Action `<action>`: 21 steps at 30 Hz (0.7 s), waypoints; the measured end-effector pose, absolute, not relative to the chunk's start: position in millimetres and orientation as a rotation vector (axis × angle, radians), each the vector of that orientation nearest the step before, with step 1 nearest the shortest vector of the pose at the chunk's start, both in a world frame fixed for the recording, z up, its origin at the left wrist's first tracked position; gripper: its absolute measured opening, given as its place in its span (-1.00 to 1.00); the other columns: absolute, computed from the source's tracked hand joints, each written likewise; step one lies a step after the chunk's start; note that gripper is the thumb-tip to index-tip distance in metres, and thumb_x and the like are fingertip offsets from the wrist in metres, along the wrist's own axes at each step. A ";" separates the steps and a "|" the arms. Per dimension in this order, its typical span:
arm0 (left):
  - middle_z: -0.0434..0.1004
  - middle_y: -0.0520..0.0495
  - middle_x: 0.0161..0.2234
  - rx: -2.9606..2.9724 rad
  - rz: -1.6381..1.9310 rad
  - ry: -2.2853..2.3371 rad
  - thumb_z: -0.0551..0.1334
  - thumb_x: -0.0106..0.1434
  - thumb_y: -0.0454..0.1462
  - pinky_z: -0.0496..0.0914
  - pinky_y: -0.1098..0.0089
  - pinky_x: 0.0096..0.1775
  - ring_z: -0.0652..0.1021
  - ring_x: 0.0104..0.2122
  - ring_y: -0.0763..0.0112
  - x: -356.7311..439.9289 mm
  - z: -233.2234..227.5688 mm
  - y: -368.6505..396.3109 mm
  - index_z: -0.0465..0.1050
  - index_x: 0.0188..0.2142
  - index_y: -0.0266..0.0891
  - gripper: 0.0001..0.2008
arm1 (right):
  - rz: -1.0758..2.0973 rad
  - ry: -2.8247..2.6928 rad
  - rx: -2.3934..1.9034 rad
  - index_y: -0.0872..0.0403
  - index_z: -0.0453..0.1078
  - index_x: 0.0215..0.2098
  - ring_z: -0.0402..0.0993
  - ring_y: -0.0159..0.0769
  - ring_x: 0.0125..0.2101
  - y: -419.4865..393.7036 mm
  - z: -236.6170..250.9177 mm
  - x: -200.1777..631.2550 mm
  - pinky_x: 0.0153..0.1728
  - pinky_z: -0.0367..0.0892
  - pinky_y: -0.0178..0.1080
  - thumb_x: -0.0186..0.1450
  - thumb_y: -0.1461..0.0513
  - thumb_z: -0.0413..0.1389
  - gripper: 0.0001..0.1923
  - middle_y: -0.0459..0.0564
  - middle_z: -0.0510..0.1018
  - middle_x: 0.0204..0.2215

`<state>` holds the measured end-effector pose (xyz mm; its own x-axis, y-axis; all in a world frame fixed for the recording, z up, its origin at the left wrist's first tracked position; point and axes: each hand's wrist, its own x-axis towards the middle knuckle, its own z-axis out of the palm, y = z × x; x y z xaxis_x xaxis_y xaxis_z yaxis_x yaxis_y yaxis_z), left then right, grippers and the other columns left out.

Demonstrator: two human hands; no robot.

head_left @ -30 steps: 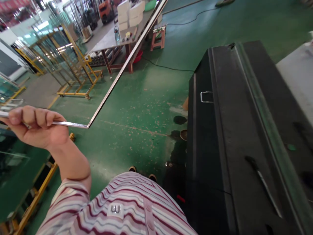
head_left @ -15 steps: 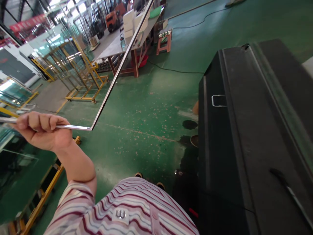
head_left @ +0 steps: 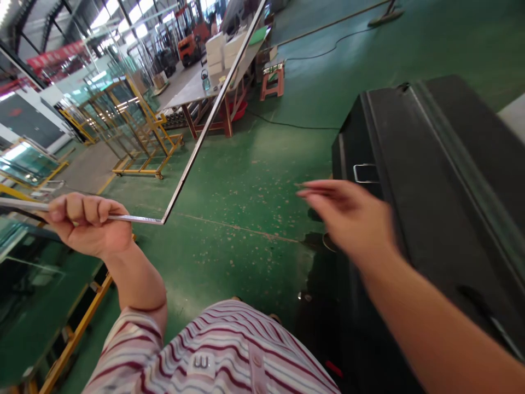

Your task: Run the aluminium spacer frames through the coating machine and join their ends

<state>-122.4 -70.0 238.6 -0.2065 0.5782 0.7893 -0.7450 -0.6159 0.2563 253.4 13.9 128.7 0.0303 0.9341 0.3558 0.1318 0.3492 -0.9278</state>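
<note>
My left hand (head_left: 90, 221) is closed around one side of a thin, silvery metal spacer frame (head_left: 192, 158), held up at the left. The frame bends at a corner just right of my fist, and its long side slants up and away past the top edge of the view. My right hand (head_left: 348, 216) is in the air before the black cabinet (head_left: 426, 164), slightly smeared by motion. Its thumb and fingertips are pinched together; something tiny may stick out at the tips, too small to name. The right hand stays apart from the frame.
A dark, long-handled tool (head_left: 488, 317) lies on the cabinet top. Yellow glass racks (head_left: 139, 169) stand at the left. Farther off are a work table (head_left: 191, 90) with white blocks, a reddish stool (head_left: 273, 82) and a cable (head_left: 295, 126) across the green floor.
My right hand has come into view from the lower right, reaching over the cabinet's edge. The left hand and the frame have shifted slightly right and down in the view.
</note>
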 end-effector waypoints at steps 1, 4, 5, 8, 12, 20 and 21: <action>-0.03 0.18 -0.63 1.152 1.937 -0.217 0.03 0.40 0.12 0.12 0.50 -0.60 0.07 -0.70 0.56 -119.3 238.1 -71.4 0.27 -0.46 -0.23 -0.48 | 0.965 -1.427 -0.951 0.03 0.51 -0.07 0.57 -0.24 -0.15 15.6 134.1 230.8 -0.03 0.46 -0.09 0.28 0.06 0.25 -0.68 0.06 0.62 -0.17; -0.04 0.18 -0.63 1.182 1.939 -0.216 0.04 0.40 0.11 0.13 0.51 -0.60 0.06 -0.69 0.56 -111.6 237.4 -76.9 0.25 -0.46 -0.23 -0.50 | 1.431 -1.391 -0.569 0.01 0.46 0.05 0.56 -0.22 -0.07 14.7 156.5 154.4 0.02 0.46 -0.06 0.22 0.04 0.29 -0.53 0.06 0.62 -0.08; -0.04 0.19 -0.63 1.201 1.927 -0.221 0.06 0.40 0.10 0.14 0.50 -0.59 0.06 -0.69 0.56 -109.9 237.5 -79.0 0.26 -0.46 -0.24 -0.51 | 1.553 -1.360 -0.474 0.02 0.46 0.06 0.56 -0.23 -0.08 12.5 164.1 132.1 0.02 0.46 -0.07 0.20 0.02 0.30 -0.50 0.06 0.62 -0.08; -0.05 0.19 -0.61 1.245 1.893 -0.214 0.09 0.42 0.03 0.16 0.48 -0.55 0.06 -0.67 0.57 -107.6 238.8 -86.0 0.28 -0.44 -0.25 -0.56 | 1.779 -1.261 -0.330 0.04 0.50 0.00 0.58 -0.25 -0.14 4.4 179.5 88.7 -0.03 0.49 -0.11 0.18 -0.01 0.32 -0.51 0.05 0.65 -0.15; -0.04 0.20 -0.62 1.286 1.975 -0.126 0.10 0.44 -0.03 0.17 0.51 -0.56 0.05 -0.68 0.57 -105.5 242.2 -97.3 0.27 -0.44 -0.23 -0.60 | 1.827 -1.157 -0.333 0.04 0.54 -0.09 0.59 -0.29 -0.21 -2.6 180.7 72.5 -0.11 0.51 -0.16 0.14 -0.01 0.35 -0.55 0.01 0.66 -0.25; 0.05 0.21 -0.64 1.248 2.281 0.173 0.10 0.45 -0.15 0.11 0.61 -0.66 0.04 -0.74 0.62 -101.9 242.8 -107.1 0.12 -0.47 -0.20 -0.64 | 1.855 -1.116 -0.299 0.02 0.54 -0.09 0.58 -0.29 -0.23 -9.3 180.8 75.4 -0.21 0.51 -0.22 0.17 -0.12 0.29 -0.51 -0.01 0.66 -0.28; 0.04 0.21 -0.65 1.238 2.268 0.106 0.10 0.44 -0.15 0.12 0.61 -0.67 0.04 -0.74 0.63 -102.5 241.5 -105.6 0.13 -0.47 -0.20 -0.65 | 1.851 -1.122 -0.313 0.02 0.54 -0.09 0.58 -0.30 -0.25 -9.8 182.4 77.1 -0.23 0.51 -0.24 0.17 -0.14 0.28 -0.49 0.00 0.66 -0.29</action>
